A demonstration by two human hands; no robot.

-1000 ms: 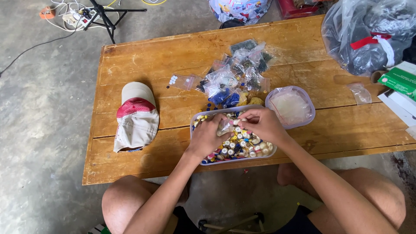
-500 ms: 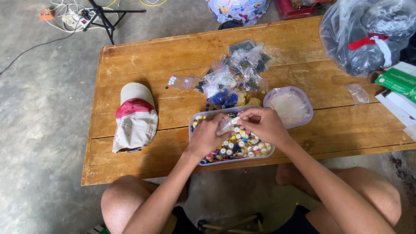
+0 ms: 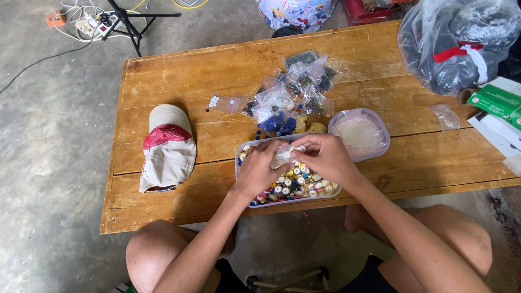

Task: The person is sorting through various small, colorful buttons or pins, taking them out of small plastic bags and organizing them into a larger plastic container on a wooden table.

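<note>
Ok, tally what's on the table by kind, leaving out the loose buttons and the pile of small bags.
Clear tub of buttons: 1
Tub lid: 1
Cap: 1
Big plastic bag: 1
Green box: 1
Small clear bag held by left hand and right hand: 1
Total: 6

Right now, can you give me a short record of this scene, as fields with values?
left hand: holds a small clear bag over the tub
right hand: pinches the same bag
tub: clear plastic, full of coloured buttons
lid: right of the tub, on the wooden table
cap: beige and red, at the left
pile of small bags: behind the tub
</note>
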